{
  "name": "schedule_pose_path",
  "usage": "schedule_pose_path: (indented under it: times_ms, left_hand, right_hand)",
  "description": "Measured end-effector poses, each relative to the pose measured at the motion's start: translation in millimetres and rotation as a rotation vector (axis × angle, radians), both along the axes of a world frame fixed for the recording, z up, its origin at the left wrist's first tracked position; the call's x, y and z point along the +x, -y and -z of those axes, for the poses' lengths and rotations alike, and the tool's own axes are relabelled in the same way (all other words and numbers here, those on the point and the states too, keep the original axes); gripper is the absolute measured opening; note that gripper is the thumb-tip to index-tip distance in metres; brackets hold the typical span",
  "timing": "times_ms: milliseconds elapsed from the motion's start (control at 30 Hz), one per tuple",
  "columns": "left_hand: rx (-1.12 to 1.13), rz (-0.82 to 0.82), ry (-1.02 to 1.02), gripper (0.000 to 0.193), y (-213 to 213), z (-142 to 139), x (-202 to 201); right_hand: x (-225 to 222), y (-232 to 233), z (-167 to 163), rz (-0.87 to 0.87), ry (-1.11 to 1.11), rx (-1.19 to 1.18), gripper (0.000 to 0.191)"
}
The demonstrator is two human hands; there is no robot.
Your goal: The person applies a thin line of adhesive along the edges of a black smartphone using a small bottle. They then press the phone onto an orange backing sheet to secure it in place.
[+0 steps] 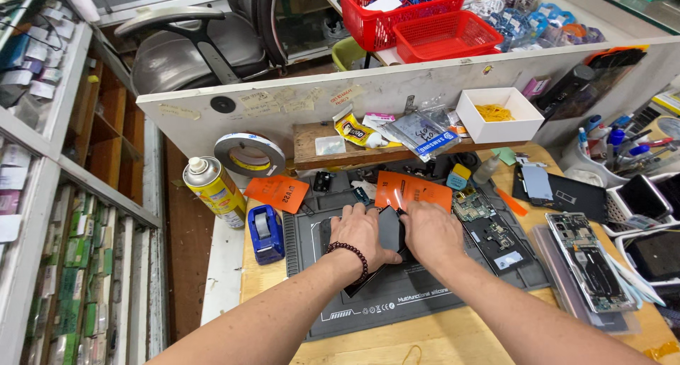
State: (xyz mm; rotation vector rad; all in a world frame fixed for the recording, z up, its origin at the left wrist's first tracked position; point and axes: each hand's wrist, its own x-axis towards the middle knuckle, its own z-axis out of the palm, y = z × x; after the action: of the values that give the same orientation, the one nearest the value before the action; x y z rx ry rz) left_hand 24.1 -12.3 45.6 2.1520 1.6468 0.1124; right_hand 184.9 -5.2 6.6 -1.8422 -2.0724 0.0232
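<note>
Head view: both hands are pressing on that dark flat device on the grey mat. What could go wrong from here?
1. The left hand and right hand bear down on the dark device; uneven pressure might crack or bend it.
2. The loose circuit board lies close beside the right hand; a slip could knock it.
3. The spray can stands near the table edge; a left elbow swing could tip it off.

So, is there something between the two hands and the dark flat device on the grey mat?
Nothing visible. The left hand and the right hand both rest directly on the dark flat device, one on each side, on the grey mat. The orange sheet lies behind the hands, not between them and the device.
</note>
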Motion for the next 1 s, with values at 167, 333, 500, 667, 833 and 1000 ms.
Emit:
schedule_pose_path:
  times_ms: [167, 333, 500, 667, 833, 1000]
  left_hand:
    - [-0.016, -0.044, -0.008, 0.084, 0, 1, 4]
    - [-0.036, -0.048, -0.031, 0.094, -2, -3, 5]
    - [-0.040, -0.029, -0.038, 0.083, -2, -3, 6]
    - [-0.018, -0.027, 0.001, 0.081, -1, 1, 3]
    - [-0.021, -0.005, 0.025, 0.082, -1, 1, 0]
    - [0.002, -0.028, 0.016, 0.081, 0, 3, 2]
  right_hand:
    - [3, -7, -2, 0.120, -0.039, -0.233, 0.022]
    - [4, -23, -17, 0.259, -0.237, -0.501, 0.024]
    - [2, -2, -7, -0.012, 0.053, -0.067, 0.020]
    - [3, -13, -12, 0.214, -0.131, -0.343, 0.019]
    - [3, -15, -22, 0.183, -0.054, -0.371, 0.021]
    - [-3, 4, -12, 0.056, 0.136, -0.123, 0.019]
